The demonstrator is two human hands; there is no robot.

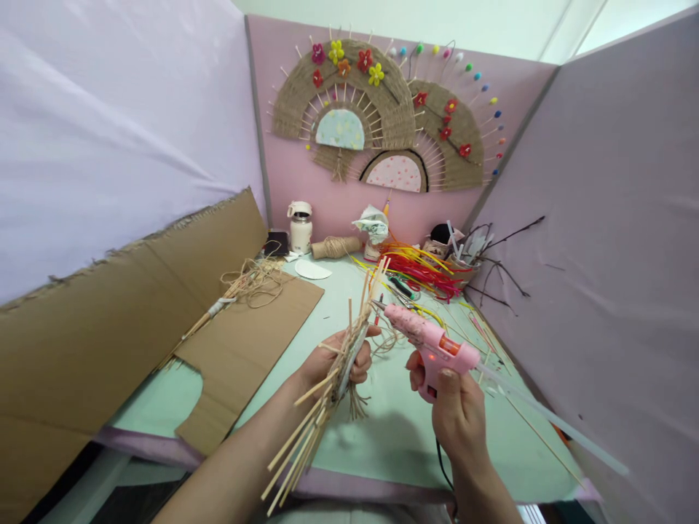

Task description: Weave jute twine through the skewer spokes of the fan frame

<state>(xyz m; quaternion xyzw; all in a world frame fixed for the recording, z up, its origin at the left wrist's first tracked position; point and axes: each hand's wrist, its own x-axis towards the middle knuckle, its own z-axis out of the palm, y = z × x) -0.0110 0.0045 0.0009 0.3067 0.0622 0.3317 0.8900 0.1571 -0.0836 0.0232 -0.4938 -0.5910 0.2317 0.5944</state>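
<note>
The glue gun (429,340) points left, long axis slanting.

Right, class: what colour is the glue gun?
The glue gun is mostly pink, seen in the head view.

The stick fan (349,360) hides part of the left hand (322,356), and both forearms (234,444) run off the bottom edge; the tall cardboard (136,298) is cut by the left edge, the front wall fan (295,102) partly covers the rear wall fan (461,109), and whether the glue gun (420,327) touches the stick fan cannot be told
</note>
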